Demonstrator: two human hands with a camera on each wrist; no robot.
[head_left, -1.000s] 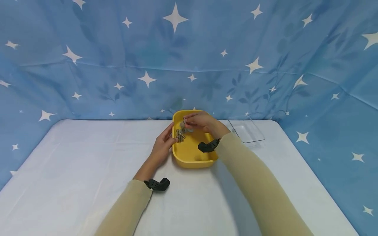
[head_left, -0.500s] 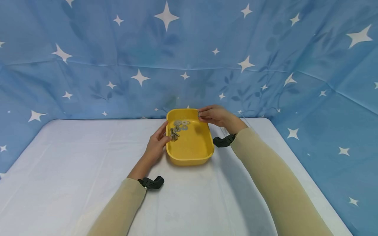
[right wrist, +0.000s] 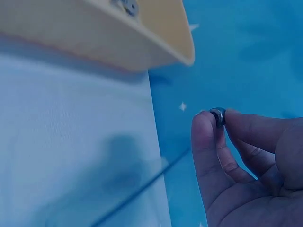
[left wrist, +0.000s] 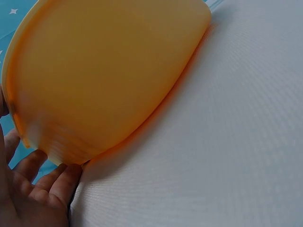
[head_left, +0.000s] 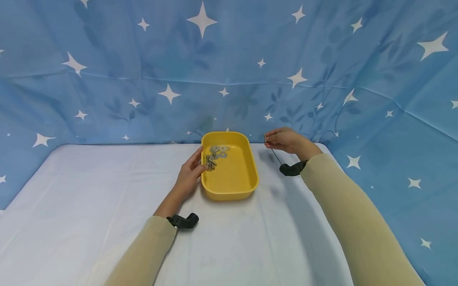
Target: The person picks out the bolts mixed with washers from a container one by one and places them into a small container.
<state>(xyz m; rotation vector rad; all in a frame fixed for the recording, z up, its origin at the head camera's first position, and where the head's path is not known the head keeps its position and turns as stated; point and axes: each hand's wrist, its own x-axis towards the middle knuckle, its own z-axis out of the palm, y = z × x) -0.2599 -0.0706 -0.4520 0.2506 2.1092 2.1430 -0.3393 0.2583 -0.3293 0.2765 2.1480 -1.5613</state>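
Fingertips of the right hand (head_left: 284,140) pinch a small metal nut (right wrist: 218,116) between thumb and forefinger, held in the air beside the far right corner of the yellow tray (head_left: 247,186), apart from it. In the right wrist view the nut sits edge-on at the very tips, so the hold looks slight; a firmer pinch, with the pads closing on its flat faces, would likely keep it from slipping or rolling out. A thin clear edge, probably the rim of a transparent container (head_left: 276,155), runs just below that hand, though most of it is too faint to make out.

The left hand (head_left: 189,174) rests against the tray's left wall with fingers straight and relaxed, thumb at the rim, gripping nothing. The left wrist view shows the fingers (left wrist: 45,182) lying at the tray's lower edge on the white surface (head_left: 89,198). Steady pressure there seems wise, since the tray is light plastic and could slide when hardware is picked from it.

Inside the tray, near its far left corner, lie a few flat washers (head_left: 219,150) and a small cluster of bolts (head_left: 210,163), close beside the left thumb. Blue star-printed cloth (head_left: 229,67) hangs behind and to both sides.
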